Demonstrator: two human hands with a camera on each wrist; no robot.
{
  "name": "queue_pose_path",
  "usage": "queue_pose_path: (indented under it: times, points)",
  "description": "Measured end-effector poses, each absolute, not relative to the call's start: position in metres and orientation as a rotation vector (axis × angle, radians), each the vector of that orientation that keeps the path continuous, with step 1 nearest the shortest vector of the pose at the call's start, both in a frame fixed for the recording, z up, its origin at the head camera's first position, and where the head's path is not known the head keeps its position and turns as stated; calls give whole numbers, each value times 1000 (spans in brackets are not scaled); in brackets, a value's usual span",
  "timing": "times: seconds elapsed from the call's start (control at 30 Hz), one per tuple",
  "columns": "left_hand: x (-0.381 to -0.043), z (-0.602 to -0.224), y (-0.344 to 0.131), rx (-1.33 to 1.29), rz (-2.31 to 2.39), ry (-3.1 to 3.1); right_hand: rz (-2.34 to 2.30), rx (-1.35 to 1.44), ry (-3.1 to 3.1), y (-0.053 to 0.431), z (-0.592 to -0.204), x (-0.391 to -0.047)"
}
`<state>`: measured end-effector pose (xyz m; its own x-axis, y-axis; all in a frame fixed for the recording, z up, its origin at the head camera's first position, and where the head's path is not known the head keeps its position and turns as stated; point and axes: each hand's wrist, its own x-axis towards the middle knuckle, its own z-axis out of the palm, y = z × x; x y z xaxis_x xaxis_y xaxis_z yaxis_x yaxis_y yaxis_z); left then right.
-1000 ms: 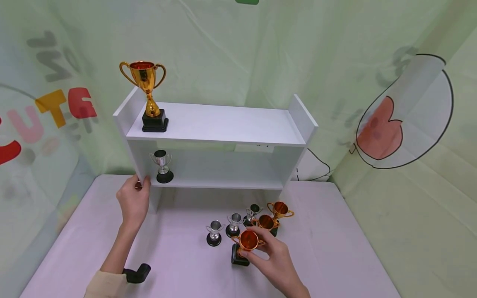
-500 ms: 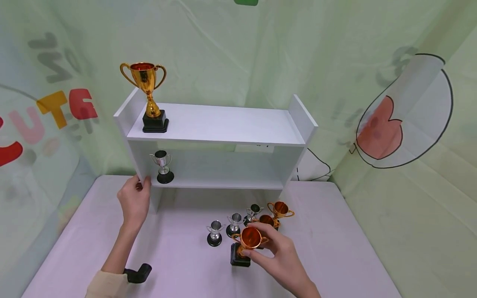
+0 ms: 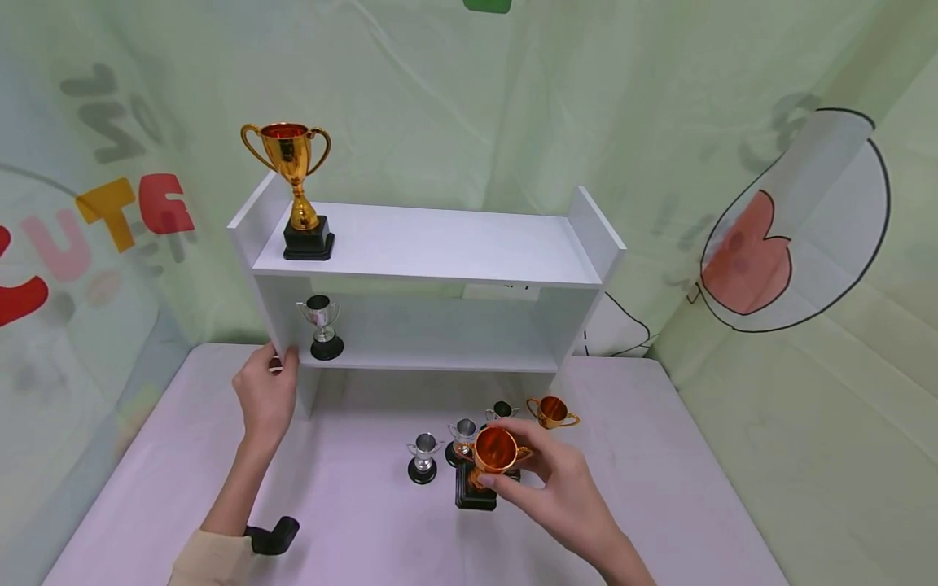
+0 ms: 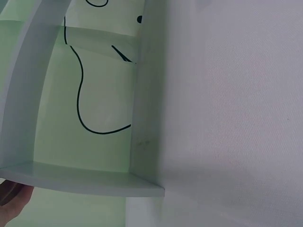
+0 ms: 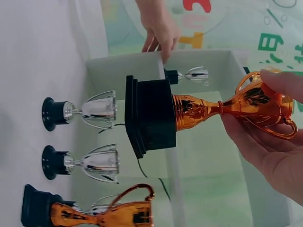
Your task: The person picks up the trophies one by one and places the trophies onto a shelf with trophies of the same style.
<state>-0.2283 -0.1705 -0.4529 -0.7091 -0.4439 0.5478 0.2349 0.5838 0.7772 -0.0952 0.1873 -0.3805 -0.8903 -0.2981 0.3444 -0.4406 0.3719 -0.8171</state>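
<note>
My right hand (image 3: 567, 492) pinches a gold trophy cup (image 3: 496, 450) by its bowl, thumb on one side and fingers on the other. In the right wrist view, its black square base (image 5: 150, 116) hangs clear of the table. Behind it are several small silver trophies (image 3: 424, 452) and other gold trophies (image 3: 552, 412), one mostly hidden by my hand. My left hand (image 3: 265, 399) grips the left side panel of a white shelf unit (image 3: 432, 330), thumb and fingers at its front edge. Close to that hand, one silver trophy (image 3: 322, 325) stands on the middle shelf.
A larger gold trophy (image 3: 298, 183) stands at the left end of the top shelf. The table (image 3: 388, 537) has a pale cloth cover. A printed curtain (image 3: 410, 98) hangs behind the shelf, and a black cable (image 3: 630, 317) shows at its right.
My right hand has lifted the gold trophy upward off the table and tilted it slightly, now covering more of the trophies behind. The left hand stays on the side panel.
</note>
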Motion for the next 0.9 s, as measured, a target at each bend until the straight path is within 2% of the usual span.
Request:
queue_pose_path:
  times: [0.23, 0.9]
  points:
    - [-228, -452, -171, 165, -1150, -2055, 1536, 766, -2469, 187, -359, -104]
    - [-227, -451, -170, 142, -1157, -2051, 1556, 714, -2594, 174, -294, -123]
